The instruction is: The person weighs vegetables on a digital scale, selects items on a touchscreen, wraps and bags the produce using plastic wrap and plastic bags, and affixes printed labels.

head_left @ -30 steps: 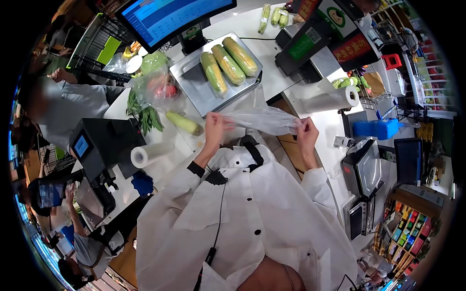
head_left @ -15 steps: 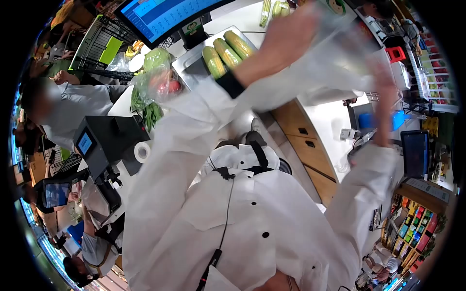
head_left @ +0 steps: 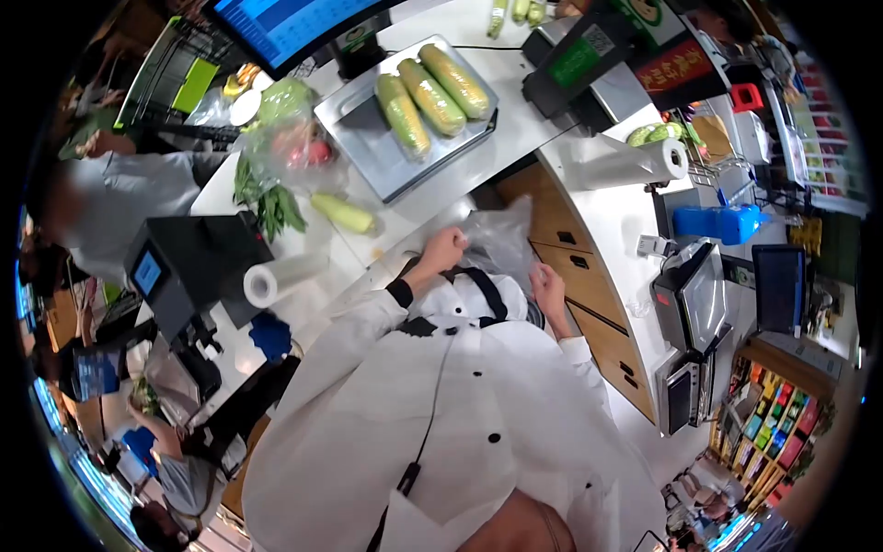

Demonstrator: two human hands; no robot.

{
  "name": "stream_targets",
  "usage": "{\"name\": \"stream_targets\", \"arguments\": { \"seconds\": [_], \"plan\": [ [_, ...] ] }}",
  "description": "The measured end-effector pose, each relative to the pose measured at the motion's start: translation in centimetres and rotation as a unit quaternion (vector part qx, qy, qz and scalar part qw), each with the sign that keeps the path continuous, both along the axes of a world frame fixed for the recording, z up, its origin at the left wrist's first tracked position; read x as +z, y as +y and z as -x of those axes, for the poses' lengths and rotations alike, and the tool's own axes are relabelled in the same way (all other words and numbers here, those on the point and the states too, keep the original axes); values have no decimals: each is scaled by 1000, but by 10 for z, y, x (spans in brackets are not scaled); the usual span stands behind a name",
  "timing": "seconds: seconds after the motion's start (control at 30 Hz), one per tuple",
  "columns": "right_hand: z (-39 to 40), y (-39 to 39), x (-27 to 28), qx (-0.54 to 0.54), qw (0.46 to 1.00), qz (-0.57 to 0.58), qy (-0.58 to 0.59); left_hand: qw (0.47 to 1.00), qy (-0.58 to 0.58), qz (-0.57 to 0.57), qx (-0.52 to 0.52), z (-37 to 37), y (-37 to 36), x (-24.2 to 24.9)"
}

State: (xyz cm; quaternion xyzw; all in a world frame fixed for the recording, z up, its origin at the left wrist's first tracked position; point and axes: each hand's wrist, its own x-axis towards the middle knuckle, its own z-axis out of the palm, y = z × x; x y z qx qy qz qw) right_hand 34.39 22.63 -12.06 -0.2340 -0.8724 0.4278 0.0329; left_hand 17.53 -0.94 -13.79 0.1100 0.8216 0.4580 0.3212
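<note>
A clear plastic bag [head_left: 501,230] hangs in front of my waist, stretched between both hands. My left hand [head_left: 444,253], with a black band at the wrist, is closed on one side of the bag. My right hand [head_left: 547,287] pinches the other side, lower and to the right. Beyond them, three film-wrapped ears of corn [head_left: 430,106] lie side by side on a metal scale tray [head_left: 368,161]. On the counter left of the tray rests a pale green, elongated vegetable [head_left: 342,213]. No produce can be made out inside the bag.
Leafy greens [head_left: 271,198] and bagged red produce [head_left: 308,152] lie on the left counter. A bag roll [head_left: 276,281] sits near the dark label device [head_left: 198,267]. Another bag roll [head_left: 635,161] lies on the right counter above wooden drawers [head_left: 561,267]. A monitor [head_left: 294,28] stands ahead.
Both hands have come down from the right-hand bag roll to my waist, bringing the plastic bag. The corn, earlier partly hidden by my left arm, shows fully on the tray.
</note>
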Motion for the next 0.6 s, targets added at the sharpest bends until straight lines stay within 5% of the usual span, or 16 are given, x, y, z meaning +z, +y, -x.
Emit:
{"name": "stream_targets", "arguments": {
  "seconds": [0.07,0.27,0.33,0.4,0.43,0.47,0.53,0.6],
  "plan": [
    [31,3,40,-32,991,124,-30,980,-109,-109,127,23,13,16],
    [93,-2,103,-69,972,206,89,943,-155,-111,274,52,27,58],
    [106,3,124,-75,955,267,106,944,-126,-143,270,57,26,69],
    [117,21,144,68,955,287,-36,942,-94,-176,270,60,28,78],
    [126,31,153,74,954,288,-33,976,0,-111,186,61,29,82],
    [138,43,162,178,925,322,-99,990,94,-41,101,63,31,86],
    [169,78,166,362,831,393,-155,992,104,-23,67,66,34,90],
    [218,90,154,282,891,327,-141,993,110,-4,38,68,37,92]
  ]
}}
